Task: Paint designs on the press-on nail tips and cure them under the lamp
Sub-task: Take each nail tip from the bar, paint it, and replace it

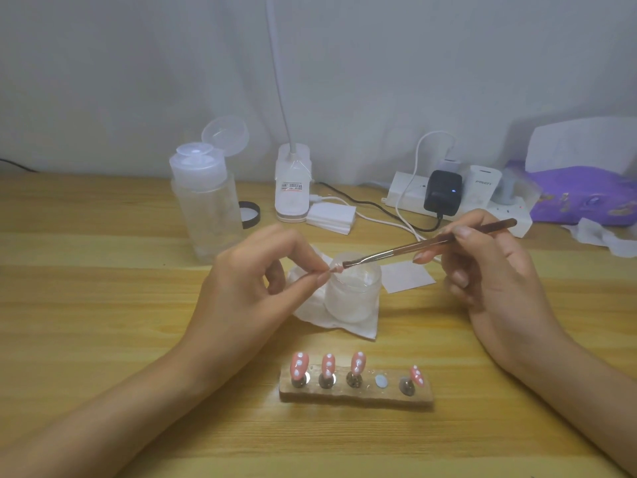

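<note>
Clear pump bottle (206,208) w/ lid open, back left; power strip (405,196) w/ black charger (443,191), purple pack (586,201) back right.

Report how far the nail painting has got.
Done: four pink tips with white dots stand on the wooden holder. In hand: the left hand pinches a fifth tip while the right hand holds the brush at it. Left: setting that tip on the holder's empty spot. Whether any are cured does not show.

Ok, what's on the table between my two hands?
A frosted jar on a white tissue, seen in the head view; the brush reaches over it.
</note>
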A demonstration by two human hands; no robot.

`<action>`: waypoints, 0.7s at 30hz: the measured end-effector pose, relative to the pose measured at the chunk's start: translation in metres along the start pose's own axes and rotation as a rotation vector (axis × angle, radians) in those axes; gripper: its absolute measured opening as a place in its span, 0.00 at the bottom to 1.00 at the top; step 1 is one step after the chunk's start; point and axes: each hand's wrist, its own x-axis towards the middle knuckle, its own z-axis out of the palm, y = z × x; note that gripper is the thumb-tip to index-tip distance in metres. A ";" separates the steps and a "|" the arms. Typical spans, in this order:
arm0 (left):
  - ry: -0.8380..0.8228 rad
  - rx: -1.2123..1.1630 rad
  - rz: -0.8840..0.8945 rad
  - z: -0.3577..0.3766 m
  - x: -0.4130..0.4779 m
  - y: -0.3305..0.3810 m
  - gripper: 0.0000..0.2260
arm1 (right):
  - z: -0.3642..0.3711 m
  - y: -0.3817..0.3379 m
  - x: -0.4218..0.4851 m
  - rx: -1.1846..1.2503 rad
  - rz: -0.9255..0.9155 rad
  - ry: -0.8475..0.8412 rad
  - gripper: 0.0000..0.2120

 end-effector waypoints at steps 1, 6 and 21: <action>0.003 -0.004 -0.001 0.000 0.000 0.000 0.04 | 0.001 -0.001 -0.001 0.005 -0.016 -0.029 0.09; 0.003 -0.023 -0.011 0.001 0.000 0.001 0.06 | 0.001 0.001 -0.001 -0.047 -0.004 -0.018 0.09; 0.006 -0.017 -0.023 0.000 0.000 -0.001 0.05 | 0.003 -0.001 -0.001 -0.050 -0.008 -0.041 0.06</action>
